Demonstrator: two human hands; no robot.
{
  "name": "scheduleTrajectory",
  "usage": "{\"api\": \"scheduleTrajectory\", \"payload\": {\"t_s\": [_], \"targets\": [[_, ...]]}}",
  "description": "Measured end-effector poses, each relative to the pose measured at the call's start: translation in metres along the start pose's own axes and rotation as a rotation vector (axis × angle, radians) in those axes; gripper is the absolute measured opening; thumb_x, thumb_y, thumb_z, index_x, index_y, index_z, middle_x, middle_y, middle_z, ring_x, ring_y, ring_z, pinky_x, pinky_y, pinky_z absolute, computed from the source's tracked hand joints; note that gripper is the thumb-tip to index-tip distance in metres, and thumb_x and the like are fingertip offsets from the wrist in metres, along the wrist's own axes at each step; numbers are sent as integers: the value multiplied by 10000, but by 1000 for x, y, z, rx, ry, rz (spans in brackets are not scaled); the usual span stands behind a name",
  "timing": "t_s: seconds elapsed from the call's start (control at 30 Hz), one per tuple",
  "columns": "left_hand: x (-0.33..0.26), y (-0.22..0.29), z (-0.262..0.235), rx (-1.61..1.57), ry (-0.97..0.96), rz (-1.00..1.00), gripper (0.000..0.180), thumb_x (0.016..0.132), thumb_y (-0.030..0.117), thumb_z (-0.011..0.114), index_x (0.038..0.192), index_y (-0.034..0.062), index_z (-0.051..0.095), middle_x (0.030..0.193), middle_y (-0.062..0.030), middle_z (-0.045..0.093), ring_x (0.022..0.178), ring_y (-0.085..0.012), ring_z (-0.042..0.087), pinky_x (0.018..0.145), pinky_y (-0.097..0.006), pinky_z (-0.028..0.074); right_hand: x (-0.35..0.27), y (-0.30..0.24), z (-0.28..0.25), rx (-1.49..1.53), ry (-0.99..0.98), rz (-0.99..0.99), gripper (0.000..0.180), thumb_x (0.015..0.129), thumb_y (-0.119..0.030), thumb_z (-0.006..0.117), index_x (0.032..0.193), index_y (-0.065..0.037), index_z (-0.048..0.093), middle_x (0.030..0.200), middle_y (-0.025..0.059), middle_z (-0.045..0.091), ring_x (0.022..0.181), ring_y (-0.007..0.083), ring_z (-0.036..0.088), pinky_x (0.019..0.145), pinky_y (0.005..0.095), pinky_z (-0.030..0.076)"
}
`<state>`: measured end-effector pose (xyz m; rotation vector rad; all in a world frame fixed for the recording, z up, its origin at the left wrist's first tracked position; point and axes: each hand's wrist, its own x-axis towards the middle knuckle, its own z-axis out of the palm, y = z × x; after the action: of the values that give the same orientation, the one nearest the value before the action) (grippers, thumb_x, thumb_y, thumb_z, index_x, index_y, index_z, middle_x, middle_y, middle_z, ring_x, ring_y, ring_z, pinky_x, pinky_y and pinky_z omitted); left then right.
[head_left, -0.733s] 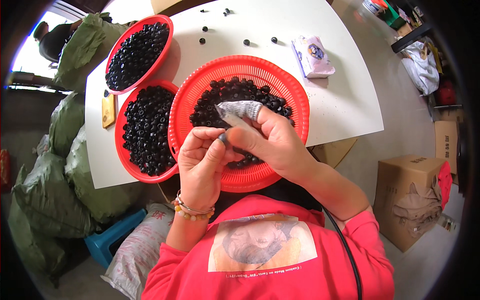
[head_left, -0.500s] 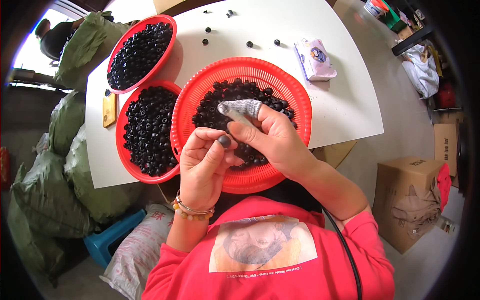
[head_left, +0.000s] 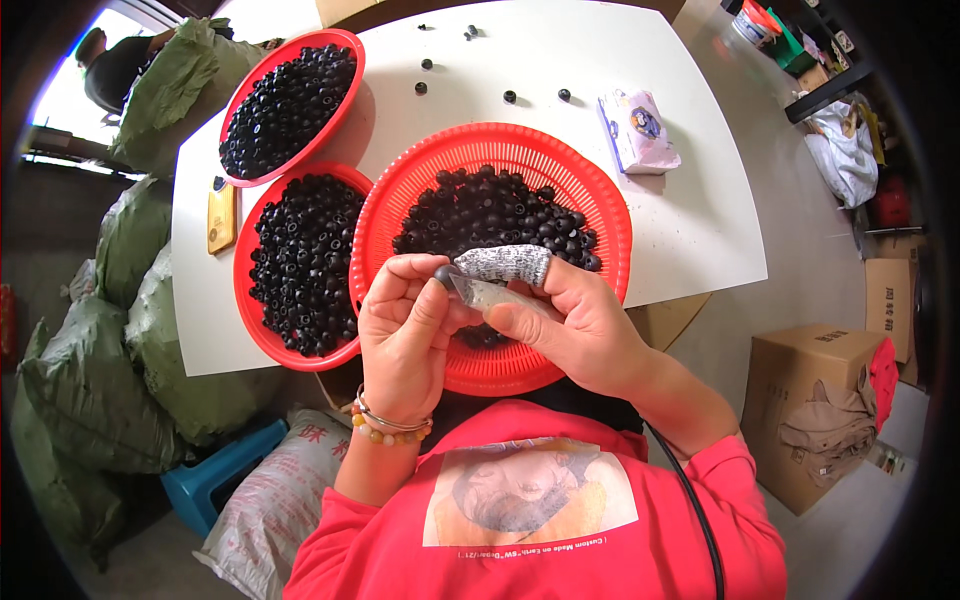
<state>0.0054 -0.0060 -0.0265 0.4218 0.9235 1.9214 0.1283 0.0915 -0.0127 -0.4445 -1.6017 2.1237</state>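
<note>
My left hand (head_left: 402,335) pinches a small round black rubber-like piece (head_left: 443,273) between thumb and index finger. A short, pale, flat-tipped tool (head_left: 482,293) is gripped in my right hand (head_left: 590,325), its tip against or right beside that piece; its exact kind is not clear. A grey knitted cover (head_left: 508,263) wraps the right index finger. Both hands are over the near side of a large red slotted basket (head_left: 612,215), which holds many loose black pieces (head_left: 490,205) like it.
Two red bowls (head_left: 355,95) of black pieces stand at the left of the white table (head_left: 700,220). Several loose pieces (head_left: 510,97) and a tissue pack (head_left: 640,130) lie behind the basket. A yellow-handled object (head_left: 221,222) is at the left edge. Green sacks (head_left: 100,380) and a carton (head_left: 810,400) flank the table.
My right hand has come down toward my left, bringing the pale tool to the black piece. The left hand keeps its pinch. The whole view has shifted slightly.
</note>
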Motion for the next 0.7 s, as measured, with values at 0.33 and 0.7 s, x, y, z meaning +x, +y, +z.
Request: {"api": "scheduleTrajectory", "payload": {"t_s": [0.33,0.7], "targets": [[-2,0,2,42,-21,79,133,845,2,469,977,4,486,931,-54,529,832,-113,553,717,-241,482,2,1,1,-123,-20,-71,294,811,-96,557,1086,-2,511,962,86,591,894,93,531,774,248,427],[-4,-1,0,49,-51,94,135,842,-15,464,974,7,488,984,-56,497,861,-111,533,745,-218,456,-1,6,2,-30,-22,-43,278,823,-77,546,1084,9,503,970,67,587,899,86,523,790,241,426]]}}
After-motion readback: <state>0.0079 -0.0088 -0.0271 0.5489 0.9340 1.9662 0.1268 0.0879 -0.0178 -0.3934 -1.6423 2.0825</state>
